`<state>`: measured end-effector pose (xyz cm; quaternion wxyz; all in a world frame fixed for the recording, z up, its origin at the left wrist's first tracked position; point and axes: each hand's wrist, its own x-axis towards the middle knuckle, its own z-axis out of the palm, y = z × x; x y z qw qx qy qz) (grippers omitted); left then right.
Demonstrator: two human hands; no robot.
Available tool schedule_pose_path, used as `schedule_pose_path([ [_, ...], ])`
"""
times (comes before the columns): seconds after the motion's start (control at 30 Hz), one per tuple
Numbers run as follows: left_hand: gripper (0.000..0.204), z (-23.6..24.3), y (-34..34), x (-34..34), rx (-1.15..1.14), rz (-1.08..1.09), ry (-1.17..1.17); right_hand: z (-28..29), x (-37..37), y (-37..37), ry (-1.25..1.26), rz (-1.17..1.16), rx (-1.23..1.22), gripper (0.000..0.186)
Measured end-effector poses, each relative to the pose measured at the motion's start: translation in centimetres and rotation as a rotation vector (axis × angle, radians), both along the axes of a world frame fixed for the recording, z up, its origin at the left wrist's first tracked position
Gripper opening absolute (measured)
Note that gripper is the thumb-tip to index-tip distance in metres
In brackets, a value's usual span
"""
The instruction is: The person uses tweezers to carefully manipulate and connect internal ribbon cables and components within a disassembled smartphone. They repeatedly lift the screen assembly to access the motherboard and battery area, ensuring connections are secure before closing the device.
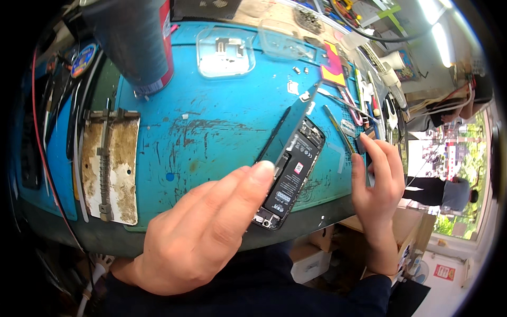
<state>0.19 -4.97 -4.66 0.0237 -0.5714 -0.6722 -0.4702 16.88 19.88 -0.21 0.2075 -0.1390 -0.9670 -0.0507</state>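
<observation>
An opened phone (pixel 290 177) shows its black battery and internal parts, with its screen panel (pixel 296 124) raised along the left side. My left hand (pixel 206 230) grips that panel near its lower end, thumb uppermost and fingertips mostly hidden. My right hand (pixel 377 185) is right of the phone, fingers curved and apart, fingertips at a small dark piece (pixel 364 134) among the tools. A thin yellow-and-dark tool (pixel 338 127) lies just left of those fingertips on the blue mat (pixel 185 148).
A tall dark cup (pixel 127 47) stands back left, above a metal clamp jig (pixel 111 169). Clear plastic trays (pixel 224 53), a pink-yellow block (pixel 332 63) and several tools (pixel 364 90) line the back and right. Cables run down the left edge. Another person (pixel 449 193) stands at far right.
</observation>
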Motion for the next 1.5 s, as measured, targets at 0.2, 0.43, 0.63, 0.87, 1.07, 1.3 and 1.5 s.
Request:
schedule_pose_path([
  [0.2,0.07,1.0,-0.5,0.6,-0.11,0.024,0.012,-0.8,1.3,0.9,-0.064,-0.101,-0.111,0.015],
  [0.43,0.075,0.6,-0.5,1.2,-0.15,0.1,-0.083,-0.3,1.4,1.7,0.089,-0.049,-0.062,0.02],
  [0.63,0.077,0.3,-0.9,1.9,-0.172,0.124,-0.184,0.0,2.7,0.7,0.385,-0.001,-0.488,0.025],
  [0.87,0.077,0.1,-0.6,1.8,-0.189,0.11,-0.143,-1.4,3.5,-0.1,0.142,0.064,-0.945,0.012],
  [1.07,0.061,1.8,-0.7,2.1,-0.185,0.175,-0.098,1.0,2.9,0.7,0.36,0.306,-0.814,0.011],
  [1.3,0.075,0.2,-0.9,1.9,-0.183,0.123,-0.179,-0.5,1.2,0.2,0.253,0.433,-0.087,0.029],
  [1.5,0.076,0.2,-0.9,1.9,-0.174,0.104,-0.226,-2.1,-0.1,0.2,0.05,0.426,-0.138,0.052],
])
